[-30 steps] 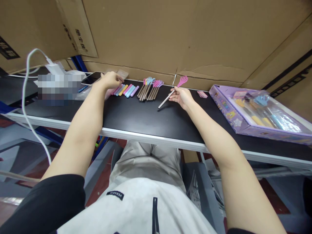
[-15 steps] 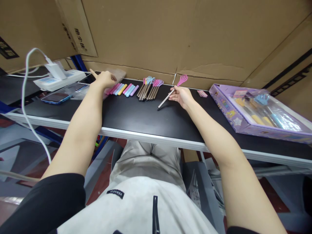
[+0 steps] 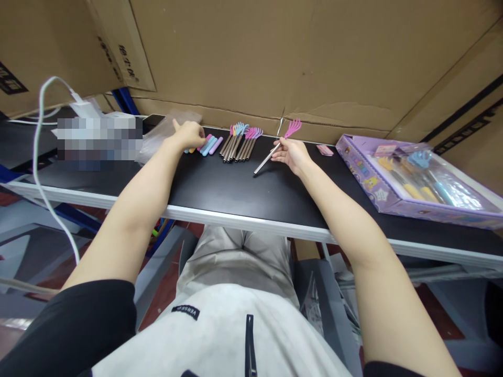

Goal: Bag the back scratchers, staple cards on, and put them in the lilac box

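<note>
My right hand (image 3: 294, 155) is closed on the metal rod of a back scratcher (image 3: 264, 161) with a pink claw-shaped head, tilted with its bare end toward me. Left of it lies a row of more back scratchers (image 3: 236, 144) with blue, pink and purple heads and dark rod ends. Further left are several pastel plastic handles (image 3: 216, 146) in pink, blue, yellow and purple. My left hand (image 3: 188, 134) is over the left part of these handles, fingertips bent down beside a pink one. Its fingers are mostly hidden, so I cannot see whether it grips anything.
A clear plastic bag (image 3: 156, 139) lies left of my left hand. A white charger (image 3: 87, 109) and cable stand at the far left, beside a blurred patch. On the right are a small pink card (image 3: 325, 151) and a purple display box (image 3: 396, 201) containing back scratchers. Cardboard walls the back.
My left hand has moved right, from beside the plastic bag to over the coloured handles, covering several of them. My right hand holds the pink back scratcher almost unmoved.
</note>
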`<state>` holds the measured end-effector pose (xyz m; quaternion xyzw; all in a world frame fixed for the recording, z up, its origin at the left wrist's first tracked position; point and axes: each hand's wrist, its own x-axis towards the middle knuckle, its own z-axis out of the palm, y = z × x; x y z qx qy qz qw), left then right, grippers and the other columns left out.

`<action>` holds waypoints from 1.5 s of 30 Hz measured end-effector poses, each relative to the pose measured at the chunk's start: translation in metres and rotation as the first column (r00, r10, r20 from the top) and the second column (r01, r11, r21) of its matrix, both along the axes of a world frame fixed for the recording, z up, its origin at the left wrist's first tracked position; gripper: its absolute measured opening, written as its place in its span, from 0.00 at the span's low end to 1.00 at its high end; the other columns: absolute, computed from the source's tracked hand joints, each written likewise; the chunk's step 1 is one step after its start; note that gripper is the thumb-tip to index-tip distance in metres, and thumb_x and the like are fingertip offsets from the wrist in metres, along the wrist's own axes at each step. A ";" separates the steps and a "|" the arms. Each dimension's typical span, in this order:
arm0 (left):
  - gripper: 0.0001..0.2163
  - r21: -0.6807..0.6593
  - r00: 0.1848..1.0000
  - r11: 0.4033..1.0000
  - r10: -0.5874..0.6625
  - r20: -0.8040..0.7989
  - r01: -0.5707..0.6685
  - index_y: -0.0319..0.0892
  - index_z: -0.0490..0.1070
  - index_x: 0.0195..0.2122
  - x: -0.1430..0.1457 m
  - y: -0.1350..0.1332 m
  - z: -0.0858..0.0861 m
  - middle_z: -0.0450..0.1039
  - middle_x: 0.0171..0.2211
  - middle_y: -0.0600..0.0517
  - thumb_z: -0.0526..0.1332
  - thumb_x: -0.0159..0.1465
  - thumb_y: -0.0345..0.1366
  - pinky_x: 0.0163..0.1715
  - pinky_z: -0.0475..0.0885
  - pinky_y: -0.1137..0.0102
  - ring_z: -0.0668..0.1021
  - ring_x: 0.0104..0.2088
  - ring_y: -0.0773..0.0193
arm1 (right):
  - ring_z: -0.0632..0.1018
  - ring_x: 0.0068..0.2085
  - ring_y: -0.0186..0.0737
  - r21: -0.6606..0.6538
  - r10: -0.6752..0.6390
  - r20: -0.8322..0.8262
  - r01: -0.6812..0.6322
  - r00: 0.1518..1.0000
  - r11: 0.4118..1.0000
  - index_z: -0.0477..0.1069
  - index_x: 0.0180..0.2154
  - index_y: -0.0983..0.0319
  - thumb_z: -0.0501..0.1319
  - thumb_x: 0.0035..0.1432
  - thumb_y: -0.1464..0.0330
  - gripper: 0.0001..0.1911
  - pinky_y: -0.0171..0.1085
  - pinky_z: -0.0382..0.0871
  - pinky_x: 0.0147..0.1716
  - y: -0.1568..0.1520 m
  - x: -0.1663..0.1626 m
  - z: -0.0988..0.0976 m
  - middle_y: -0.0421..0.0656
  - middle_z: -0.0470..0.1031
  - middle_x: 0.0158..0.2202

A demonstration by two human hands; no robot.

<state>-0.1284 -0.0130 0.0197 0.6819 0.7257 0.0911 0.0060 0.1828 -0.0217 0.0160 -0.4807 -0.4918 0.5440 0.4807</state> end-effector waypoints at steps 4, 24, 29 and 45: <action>0.19 -0.028 0.999 0.999 0.042 -0.027 -0.043 0.39 0.82 0.48 0.005 0.013 -0.014 0.78 0.52 0.35 0.59 0.63 0.44 0.68 0.45 0.31 0.69 0.64 0.32 | 0.75 0.21 0.30 0.003 0.006 0.013 -0.006 1.000 1.000 0.67 0.34 0.63 0.52 0.76 0.69 0.14 0.31 0.76 0.27 0.001 0.000 -0.001 0.41 0.74 0.24; 0.26 0.133 0.981 0.981 0.123 0.153 -0.144 0.35 0.79 0.47 0.011 0.019 -0.023 0.75 0.55 0.30 0.54 0.69 0.54 0.68 0.50 0.36 0.67 0.65 0.32 | 0.76 0.22 0.31 0.037 0.019 0.031 -0.020 0.999 0.999 0.68 0.36 0.63 0.56 0.75 0.64 0.12 0.33 0.79 0.30 0.008 0.003 -0.006 0.41 0.74 0.25; 0.23 0.215 0.850 0.976 -0.098 0.517 -0.018 0.40 0.75 0.36 0.025 0.018 -0.020 0.76 0.32 0.42 0.56 0.70 0.57 0.53 0.71 0.52 0.78 0.43 0.49 | 0.76 0.23 0.31 0.035 0.032 0.039 -0.034 0.999 0.999 0.68 0.36 0.62 0.57 0.74 0.63 0.12 0.33 0.79 0.30 0.007 0.003 -0.005 0.41 0.74 0.25; 0.17 0.257 0.901 0.958 0.003 0.434 -0.127 0.42 0.74 0.44 0.028 0.010 -0.006 0.80 0.47 0.39 0.56 0.71 0.50 0.68 0.52 0.41 0.75 0.59 0.38 | 0.77 0.23 0.31 0.051 0.009 0.033 -0.010 0.999 0.999 0.68 0.38 0.62 0.57 0.74 0.63 0.12 0.34 0.80 0.33 0.005 0.003 -0.001 0.41 0.74 0.25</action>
